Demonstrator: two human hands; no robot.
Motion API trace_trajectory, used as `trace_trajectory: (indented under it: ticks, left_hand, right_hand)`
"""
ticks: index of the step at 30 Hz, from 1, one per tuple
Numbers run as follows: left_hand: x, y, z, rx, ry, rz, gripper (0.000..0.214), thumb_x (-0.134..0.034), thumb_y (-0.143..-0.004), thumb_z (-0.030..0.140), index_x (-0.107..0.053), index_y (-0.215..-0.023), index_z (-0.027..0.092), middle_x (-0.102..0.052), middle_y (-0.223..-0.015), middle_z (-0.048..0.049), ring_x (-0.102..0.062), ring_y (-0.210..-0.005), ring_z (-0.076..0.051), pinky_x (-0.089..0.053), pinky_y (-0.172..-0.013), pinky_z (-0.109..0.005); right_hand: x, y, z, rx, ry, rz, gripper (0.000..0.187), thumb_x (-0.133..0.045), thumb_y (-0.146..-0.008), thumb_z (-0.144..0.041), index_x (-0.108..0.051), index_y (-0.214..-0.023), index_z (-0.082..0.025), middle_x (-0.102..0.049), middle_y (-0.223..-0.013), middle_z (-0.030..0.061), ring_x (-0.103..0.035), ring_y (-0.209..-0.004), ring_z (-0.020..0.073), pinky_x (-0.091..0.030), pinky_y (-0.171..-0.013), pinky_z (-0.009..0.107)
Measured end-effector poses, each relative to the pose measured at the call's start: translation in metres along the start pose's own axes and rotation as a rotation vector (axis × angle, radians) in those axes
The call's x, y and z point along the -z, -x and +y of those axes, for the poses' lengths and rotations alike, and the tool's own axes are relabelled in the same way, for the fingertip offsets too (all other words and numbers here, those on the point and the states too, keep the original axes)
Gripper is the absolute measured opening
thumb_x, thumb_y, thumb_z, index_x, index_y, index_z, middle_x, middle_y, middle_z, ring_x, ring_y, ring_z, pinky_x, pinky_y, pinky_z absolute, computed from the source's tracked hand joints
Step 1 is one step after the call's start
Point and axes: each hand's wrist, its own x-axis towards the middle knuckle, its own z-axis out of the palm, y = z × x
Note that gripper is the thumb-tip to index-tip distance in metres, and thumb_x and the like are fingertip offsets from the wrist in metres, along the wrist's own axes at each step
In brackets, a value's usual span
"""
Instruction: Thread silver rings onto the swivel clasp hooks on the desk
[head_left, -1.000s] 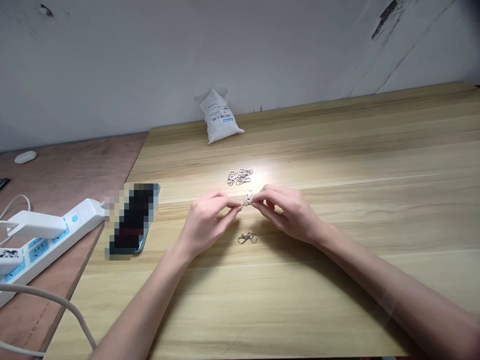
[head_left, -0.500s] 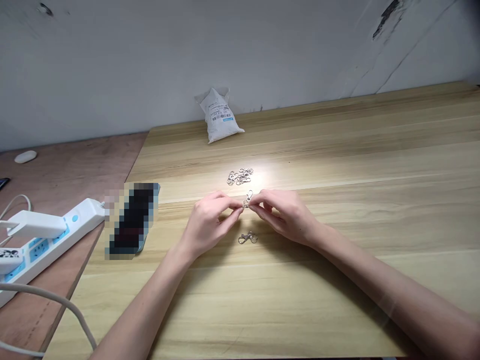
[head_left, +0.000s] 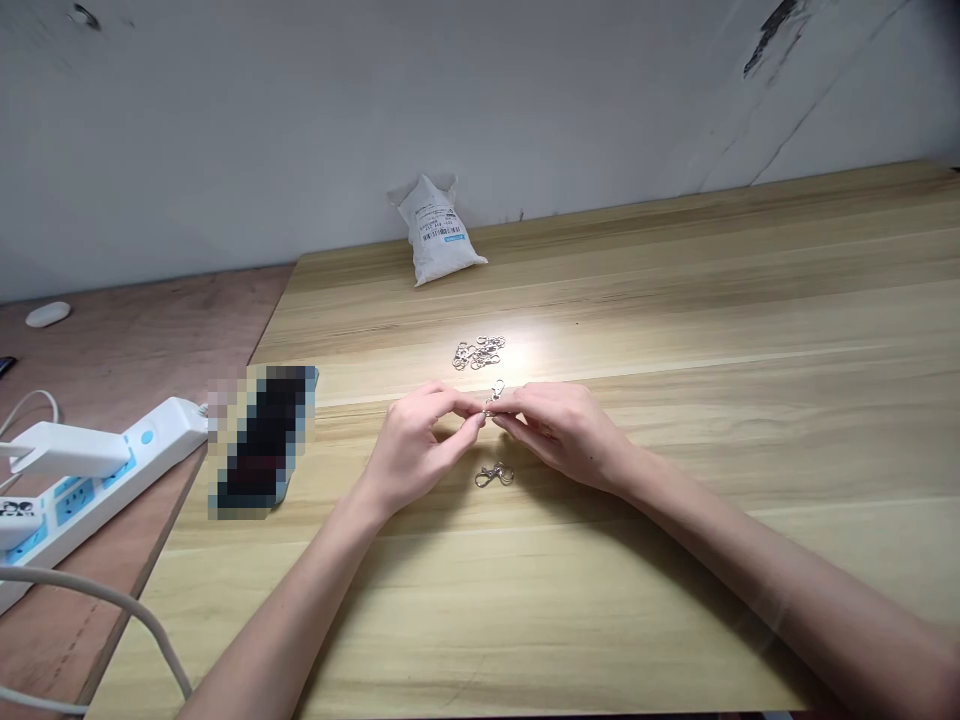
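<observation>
Between the fingertips of both hands is a small silver keychain clasp (head_left: 497, 389), its hook end sticking up past the fingers and its ring end mostly covered by them. My left hand (head_left: 427, 440) pinches it from the left with thumb and forefinger. From the right, my right hand (head_left: 559, 425) closes thumb and forefinger on the same piece, and the fingertips of the two hands meet. Just below the hands, a second clasp with a ring (head_left: 495, 475) lies on the wooden tabletop. Beyond them sits a small pile of similar metal clasps (head_left: 478, 353).
A white plastic package (head_left: 442, 240) leans near the wall at the back. To the left lie a blurred-out phone (head_left: 266, 435) and a white power strip (head_left: 75, 495) with plugs and a grey cable (head_left: 112, 597). A white oval case (head_left: 49, 314) rests on the brown surface.
My right hand's fingertips have shifted slightly left, over the clasp's ring end, and now touch the left fingertips. The pile and the lone clasp stay where they were.
</observation>
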Motion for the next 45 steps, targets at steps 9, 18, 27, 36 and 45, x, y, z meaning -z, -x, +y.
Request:
trace_trajectory:
  ticks: [9, 18, 27, 36, 45]
  left_hand:
    - [0.0036, -0.0002, -0.0009, 0.063, 0.072, 0.001, 0.006, -0.064, -0.086, 0.020, -0.070, -0.086, 0.019, -0.072, -0.083, -0.0018, -0.066, -0.077, -0.015, -0.053, -0.071, -0.027]
    - [0.0003, -0.0016, 0.0036, 0.197, 0.334, -0.048, 0.010, -0.065, -0.087, 0.024, -0.073, -0.089, 0.020, -0.076, -0.086, -0.0024, -0.071, -0.082, -0.015, -0.057, -0.075, -0.026]
    - [-0.0015, -0.0029, 0.0020, 0.274, 0.375, -0.035, 0.013, -0.070, -0.084, 0.029, -0.075, -0.081, 0.017, -0.076, -0.079, -0.0033, -0.069, -0.070, -0.014, -0.056, -0.063, -0.024]
    - [-0.0006, -0.0037, 0.0054, 0.334, 0.407, -0.105, 0.014, -0.068, -0.084, 0.030, -0.075, -0.083, 0.018, -0.076, -0.086, -0.0031, -0.069, -0.082, -0.016, -0.055, -0.074, -0.023]
    - [0.0016, -0.0041, 0.0015, 0.302, 0.376, -0.055, 0.011, -0.069, -0.084, 0.030, -0.074, -0.086, 0.021, -0.075, -0.087, -0.0014, -0.068, -0.080, -0.014, -0.054, -0.074, -0.024]
  right_hand:
    - [0.0055, -0.0012, -0.0028, -0.117, -0.138, -0.001, 0.013, -0.051, -0.092, -0.019, -0.064, -0.091, -0.016, -0.060, -0.067, -0.0003, -0.046, -0.054, 0.0088, -0.037, -0.053, 0.022]
    - [0.0048, 0.0002, -0.0049, -0.194, -0.263, 0.018, 0.011, -0.054, -0.092, -0.017, -0.065, -0.091, -0.016, -0.059, -0.067, -0.0015, -0.044, -0.053, 0.0073, -0.036, -0.052, 0.021]
    - [-0.0023, 0.0012, -0.0004, -0.153, -0.327, 0.010, 0.013, -0.057, -0.092, -0.022, -0.068, -0.093, -0.015, -0.066, -0.073, 0.0021, -0.048, -0.056, 0.0082, -0.038, -0.051, 0.021]
    - [0.0050, 0.0009, -0.0062, -0.207, -0.361, -0.102, 0.011, -0.053, -0.092, -0.020, -0.063, -0.090, -0.017, -0.056, -0.068, -0.0013, -0.045, -0.057, 0.0084, -0.036, -0.052, 0.021]
    - [0.0031, 0.0005, -0.0027, -0.227, -0.337, -0.051, 0.014, -0.054, -0.094, -0.025, -0.066, -0.094, -0.017, -0.061, -0.070, -0.0001, -0.046, -0.056, 0.0088, -0.038, -0.053, 0.022]
